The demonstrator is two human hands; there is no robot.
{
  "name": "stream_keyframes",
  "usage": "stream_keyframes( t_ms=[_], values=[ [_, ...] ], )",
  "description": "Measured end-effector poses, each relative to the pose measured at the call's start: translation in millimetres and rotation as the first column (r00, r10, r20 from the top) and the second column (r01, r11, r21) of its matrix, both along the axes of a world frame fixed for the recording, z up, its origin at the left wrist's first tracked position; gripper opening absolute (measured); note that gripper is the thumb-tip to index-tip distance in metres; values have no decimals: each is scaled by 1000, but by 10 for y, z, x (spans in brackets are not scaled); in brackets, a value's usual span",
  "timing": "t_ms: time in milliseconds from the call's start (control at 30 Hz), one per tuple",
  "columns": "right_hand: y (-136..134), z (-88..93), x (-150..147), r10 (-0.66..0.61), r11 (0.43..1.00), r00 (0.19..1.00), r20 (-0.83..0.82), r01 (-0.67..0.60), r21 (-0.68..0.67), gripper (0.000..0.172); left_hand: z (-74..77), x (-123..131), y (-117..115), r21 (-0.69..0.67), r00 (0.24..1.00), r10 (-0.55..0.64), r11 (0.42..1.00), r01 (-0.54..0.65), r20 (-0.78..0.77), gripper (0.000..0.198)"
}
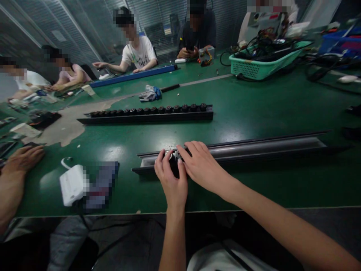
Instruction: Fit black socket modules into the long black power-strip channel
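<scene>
A long grey metal channel (254, 147) lies across the green table (248, 109) in front of me. Near its left end my left hand (171, 180) is curled around a small black part (174, 165) that sits in the channel. My right hand (200, 164) lies over the channel beside it, fingers pressed on the same black part. Farther back lies a second black rail (146, 116) with a row of several black round parts set along its top.
A white box (72, 184) with a cable sits at the near left. Another person's hand (22, 159) rests on the table at the far left. A green basket of cables (262, 60) stands at the back right. Several people sit along the far side.
</scene>
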State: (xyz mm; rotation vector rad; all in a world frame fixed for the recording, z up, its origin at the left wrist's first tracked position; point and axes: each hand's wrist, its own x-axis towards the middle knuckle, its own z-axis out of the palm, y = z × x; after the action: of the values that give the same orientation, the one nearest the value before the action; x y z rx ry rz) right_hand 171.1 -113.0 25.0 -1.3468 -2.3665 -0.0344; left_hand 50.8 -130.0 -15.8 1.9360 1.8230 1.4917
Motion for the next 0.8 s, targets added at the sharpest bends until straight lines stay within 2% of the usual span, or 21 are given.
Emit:
stream_keyframes(
  t_ms=[133,267,533,800],
  values=[
    [104,-210,-66,46,999,992,-113,-47,-6,45,11,11,-34,0,1000,-24,1000,24,-10,34],
    [100,-326,-81,5,1000,981,-192,-3,10,48,10,7,-47,-19,999,-50,999,50,12,35],
    [55,-260,-31,-83,996,956,-282,74,-42,36,18,35,-86,-80,998,-56,995,56,9,38],
    [36,-213,33,-158,987,964,-212,154,-37,34,26,47,-115,-156,997,-71,985,71,3,43]
  ],
)
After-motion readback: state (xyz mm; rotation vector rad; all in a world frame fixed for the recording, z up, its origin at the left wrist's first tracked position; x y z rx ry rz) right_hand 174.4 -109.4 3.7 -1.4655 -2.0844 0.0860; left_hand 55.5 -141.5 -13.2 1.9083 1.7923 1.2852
